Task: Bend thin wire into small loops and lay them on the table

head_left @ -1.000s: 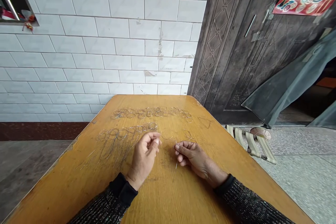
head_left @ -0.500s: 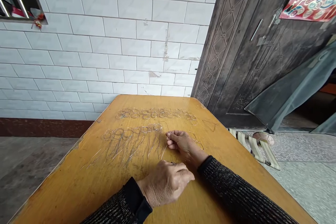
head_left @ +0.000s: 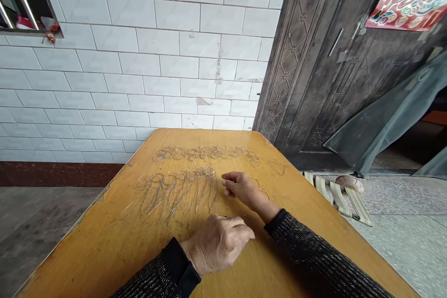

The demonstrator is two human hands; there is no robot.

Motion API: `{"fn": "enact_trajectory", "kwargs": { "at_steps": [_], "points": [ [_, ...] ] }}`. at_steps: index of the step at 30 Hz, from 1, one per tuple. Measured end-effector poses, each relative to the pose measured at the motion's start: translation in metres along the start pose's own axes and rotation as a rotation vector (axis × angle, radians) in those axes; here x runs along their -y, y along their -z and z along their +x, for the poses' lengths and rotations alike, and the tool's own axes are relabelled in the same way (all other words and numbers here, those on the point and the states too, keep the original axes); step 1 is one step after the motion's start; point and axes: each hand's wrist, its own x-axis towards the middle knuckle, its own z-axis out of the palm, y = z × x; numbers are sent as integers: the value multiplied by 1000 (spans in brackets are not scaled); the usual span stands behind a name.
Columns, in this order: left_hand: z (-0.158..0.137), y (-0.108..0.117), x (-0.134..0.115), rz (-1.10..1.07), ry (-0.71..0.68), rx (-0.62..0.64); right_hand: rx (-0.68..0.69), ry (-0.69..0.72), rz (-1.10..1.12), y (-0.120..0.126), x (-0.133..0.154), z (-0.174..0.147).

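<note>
My right hand (head_left: 240, 187) lies on the yellow wooden table (head_left: 104, 247), fingertips pinched together at the right end of the nearer row of thin wire loops with long tails (head_left: 176, 185). Whether a wire is between the fingers I cannot tell. My left hand (head_left: 220, 243) rests palm down nearer to me, fingers loosely bent, nothing visible in it. A second row of wire loops (head_left: 209, 152) lies farther back. A few loose loops (head_left: 262, 189) lie just right of my right hand, and a triangular wire (head_left: 278, 167) sits near the right edge.
A white tiled wall (head_left: 157, 70) stands behind the table. A dark metal door (head_left: 324, 79) and a grey curtain (head_left: 387, 111) are at the right. Striped sandals (head_left: 337, 195) lie on the floor by the table's right side. A barred window (head_left: 21, 4) is at upper left.
My left hand drew back from the loop rows toward me and settled on the table. My right hand carried a wire left to the end of the nearer row and lowered there.
</note>
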Motion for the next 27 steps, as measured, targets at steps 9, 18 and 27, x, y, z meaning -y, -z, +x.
{"fn": "enact_trajectory", "kwargs": {
  "at_steps": [9, 18, 27],
  "points": [
    [3, 2, 0, 56, -17, 43, -301, 263, -512, 107, -7, -20],
    [5, 2, 2, 33, 25, 27, -190, 333, -961, 115, -25, -24],
    [8, 2, 1, -130, 217, -29, -150, 426, -1038, 98, -25, -31]
  ]
}}
